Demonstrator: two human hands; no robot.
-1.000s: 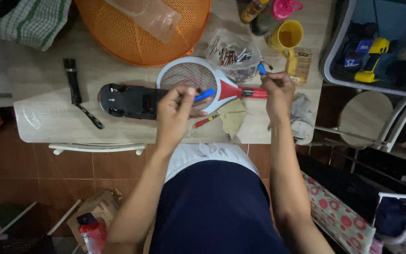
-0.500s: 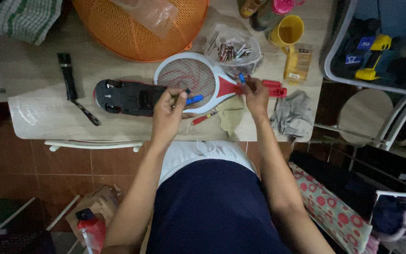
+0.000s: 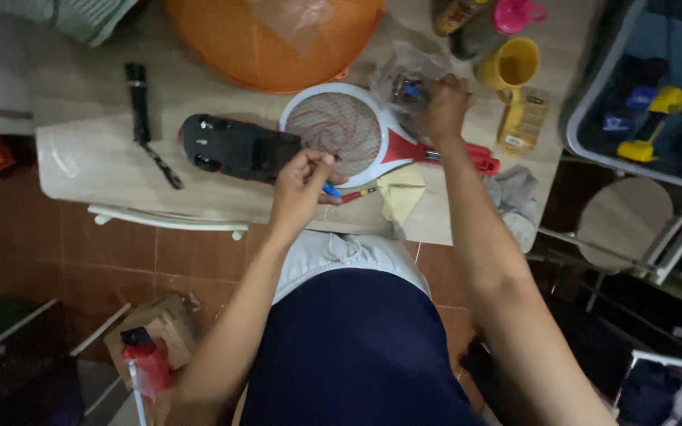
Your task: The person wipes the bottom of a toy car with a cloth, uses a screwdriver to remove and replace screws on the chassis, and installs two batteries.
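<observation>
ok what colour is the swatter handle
Red, with a white frame round the mesh; the swatter handle shows clearly in the head view.

Colours and patterns, as recorded from the head view:

- Racket-shaped plastic swatter (image 3: 349, 130): white rim, red handle, grey wire mesh crossed by reddish lines.
- Small blue-handled tool (image 3: 331, 190): blue, seen at the left hand (image 3: 300, 189).
- Clear plastic bag of small parts (image 3: 406, 79): transparent, with dark and blue specks, seen at the right hand (image 3: 445, 106).
- Flat black plastic casing (image 3: 238, 147): black, with pale spots at one end.
- Round orange mesh cover (image 3: 274, 39): orange, fine grid pattern, at the table's far edge.
- Yellow plastic mug (image 3: 512, 65): plain yellow.
- Pink plastic cup (image 3: 515, 14): pink.
- Wooden table top (image 3: 96, 102): pale beige, faint grain.
- Folded cloth (image 3: 92, 14): green and white check, at the far left corner.
- Crumpled rag (image 3: 515, 201): grey.
</observation>
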